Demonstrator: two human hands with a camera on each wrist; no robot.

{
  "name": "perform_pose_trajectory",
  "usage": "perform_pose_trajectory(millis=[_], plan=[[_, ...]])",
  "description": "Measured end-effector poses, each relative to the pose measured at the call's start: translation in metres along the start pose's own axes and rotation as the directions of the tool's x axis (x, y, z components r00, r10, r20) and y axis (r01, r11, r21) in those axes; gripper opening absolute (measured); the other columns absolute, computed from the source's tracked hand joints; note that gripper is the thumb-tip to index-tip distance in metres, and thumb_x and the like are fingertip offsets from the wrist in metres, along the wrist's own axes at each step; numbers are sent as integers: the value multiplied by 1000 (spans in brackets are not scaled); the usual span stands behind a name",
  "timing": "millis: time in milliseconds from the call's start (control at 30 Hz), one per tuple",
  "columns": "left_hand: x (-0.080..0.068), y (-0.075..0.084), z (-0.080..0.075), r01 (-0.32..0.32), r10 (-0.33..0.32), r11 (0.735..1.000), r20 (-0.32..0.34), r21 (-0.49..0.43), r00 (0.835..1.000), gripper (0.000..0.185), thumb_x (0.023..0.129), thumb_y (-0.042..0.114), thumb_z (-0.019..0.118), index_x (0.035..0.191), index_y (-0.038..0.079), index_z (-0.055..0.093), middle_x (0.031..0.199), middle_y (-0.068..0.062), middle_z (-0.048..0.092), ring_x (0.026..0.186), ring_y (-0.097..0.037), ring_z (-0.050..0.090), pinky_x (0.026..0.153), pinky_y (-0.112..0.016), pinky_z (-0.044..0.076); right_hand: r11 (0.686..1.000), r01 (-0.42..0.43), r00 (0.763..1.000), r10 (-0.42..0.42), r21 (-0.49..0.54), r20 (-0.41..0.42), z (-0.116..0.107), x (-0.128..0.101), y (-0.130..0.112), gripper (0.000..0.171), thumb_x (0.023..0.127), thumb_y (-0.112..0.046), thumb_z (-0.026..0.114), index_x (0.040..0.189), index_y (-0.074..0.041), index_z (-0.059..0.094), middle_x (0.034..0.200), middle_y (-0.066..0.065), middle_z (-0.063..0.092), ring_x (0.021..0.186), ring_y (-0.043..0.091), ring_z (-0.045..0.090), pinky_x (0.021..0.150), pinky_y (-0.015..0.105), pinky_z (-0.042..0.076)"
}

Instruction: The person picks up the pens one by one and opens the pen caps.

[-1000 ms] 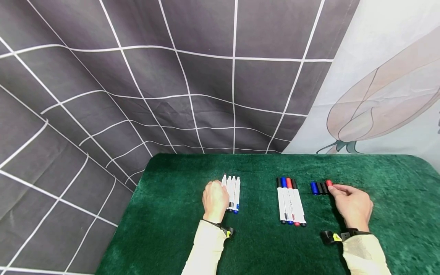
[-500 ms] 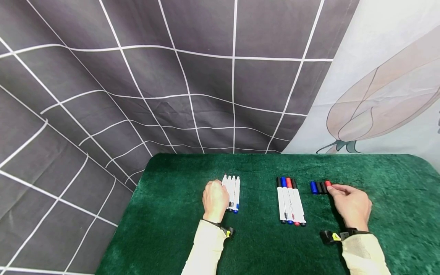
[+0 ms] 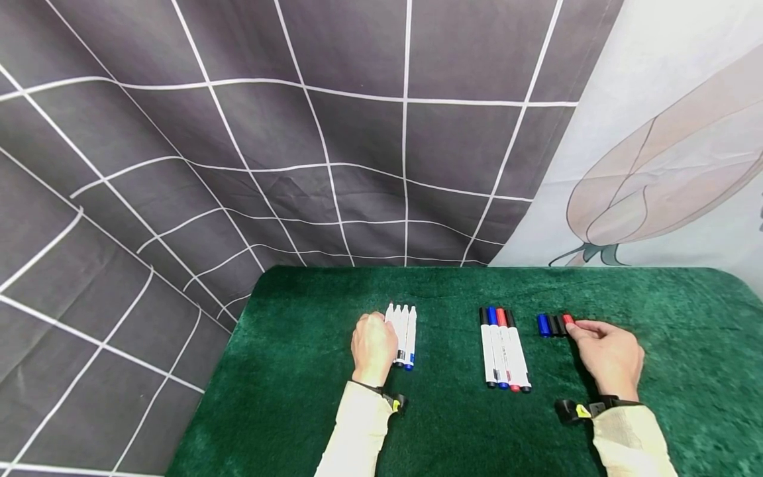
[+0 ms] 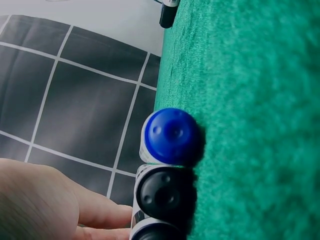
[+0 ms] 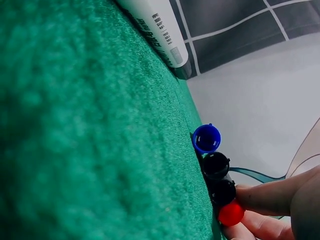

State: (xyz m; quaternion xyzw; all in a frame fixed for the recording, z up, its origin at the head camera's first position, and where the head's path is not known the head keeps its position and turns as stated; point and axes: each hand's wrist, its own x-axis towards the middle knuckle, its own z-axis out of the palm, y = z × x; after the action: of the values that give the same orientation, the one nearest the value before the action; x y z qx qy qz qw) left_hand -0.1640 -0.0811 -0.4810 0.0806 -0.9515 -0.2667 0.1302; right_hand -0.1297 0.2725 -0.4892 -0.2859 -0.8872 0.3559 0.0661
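Several uncapped white markers lie side by side, nibs pointing away; my left hand (image 3: 374, 346) grips the leftmost marker (image 3: 390, 311) of that row, its lower part hidden. In the left wrist view, fingertips meet the side of a black-ended marker (image 4: 165, 195), beside the blue-ended marker (image 4: 172, 136). To the right, my right hand (image 3: 610, 358) pinches a red cap (image 3: 568, 319) between thumb and fingers. That red cap sits against two black caps (image 3: 557, 325), with a blue cap (image 3: 544, 325) at the left end; the caps' open mouths show in the right wrist view.
Between the hands lies a row of several capped markers (image 3: 503, 348) with black, blue and red caps. Everything rests on a green cloth-covered table (image 3: 286, 391). Behind it hangs a dark grid-patterned curtain (image 3: 363, 132), with a white printed one at right.
My right hand has shifted slightly left with the red cap, and the neighbouring caps have slid a little left too. The left hand stays in place.
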Motion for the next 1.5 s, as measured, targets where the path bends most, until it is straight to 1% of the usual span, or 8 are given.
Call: perform_pose_trajectory(millis=[300, 433, 733, 900, 1067, 1333, 1433, 1500], plan=[[0, 1, 0, -1, 1, 999, 5, 47, 1000, 17, 90, 12, 69, 78, 1, 68, 77, -17, 63, 73, -38, 66, 64, -49, 51, 1000, -3, 1000, 3, -5, 20, 0, 1, 1, 47, 97, -43, 60, 117, -2, 72, 93, 14, 76, 100, 39, 60, 68, 39, 36], [0, 2, 0, -11, 12, 997, -13, 70, 1000, 17, 89, 15, 70, 81, 1, 70, 79, -17, 64, 74, -38, 66, 64, -49, 51, 1000, 8, 1000, -8, -9, 18, 0, 0, 0, 46, 97, -42, 60, 116, -2, 72, 92, 14, 75, 99, 39, 60, 68, 39, 36], [-3, 9, 2, -67, 77, 992, -98, 105, 992, 18, 86, 17, 74, 94, 1, 73, 87, -17, 66, 82, -35, 66, 67, -48, 52, 1000, 6, 1000, -6, -12, 12, 0, 0, 0, 46, 97, -43, 60, 116, -2, 72, 92, 13, 75, 101, 40, 60, 68, 40, 37], [-8, 17, 5, -140, 163, 980, -168, 142, 972, 23, 85, 19, 74, 102, 4, 74, 93, -14, 68, 87, -34, 65, 73, -46, 49, 1000, 4, 1000, -4, -10, 9, 0, 0, 0, 47, 97, -43, 60, 117, -2, 71, 94, 14, 75, 102, 40, 60, 69, 41, 38], [-14, 27, 8, -226, 249, 965, -190, 135, 950, 23, 85, 20, 76, 103, 6, 74, 97, -13, 69, 88, -31, 65, 71, -44, 48, 1000, -4, 1000, 4, 2, -2, 0, -1, -3, 48, 97, -43, 60, 121, -3, 70, 100, 15, 75, 105, 40, 59, 72, 42, 39], [-26, 39, 19, -317, 329, 943, -155, 98, 931, 23, 84, 22, 77, 104, 10, 75, 97, -8, 69, 93, -27, 66, 72, -41, 47, 998, 1, 998, 2, 59, -63, -1, -6, -13, 47, 94, -41, 65, 121, -3, 70, 103, 16, 74, 104, 38, 59, 69, 39, 36], [-30, 44, 21, -373, 379, 925, -134, 69, 916, 24, 84, 21, 77, 107, 12, 75, 95, -7, 68, 90, -25, 65, 73, -40, 47, 998, 20, 997, -16, 62, -73, -1, -9, -16, 45, 94, -40, 66, 120, -3, 71, 101, 16, 75, 104, 38, 59, 70, 39, 36], [-34, 47, 23, -420, 422, 907, -113, 45, 900, 25, 85, 21, 77, 109, 14, 75, 95, -5, 67, 90, -23, 64, 74, -38, 48, 997, 36, 996, -31, 61, -80, -1, -10, -18, 43, 94, -38, 67, 119, -3, 71, 100, 16, 75, 103, 38, 60, 69, 39, 37]])
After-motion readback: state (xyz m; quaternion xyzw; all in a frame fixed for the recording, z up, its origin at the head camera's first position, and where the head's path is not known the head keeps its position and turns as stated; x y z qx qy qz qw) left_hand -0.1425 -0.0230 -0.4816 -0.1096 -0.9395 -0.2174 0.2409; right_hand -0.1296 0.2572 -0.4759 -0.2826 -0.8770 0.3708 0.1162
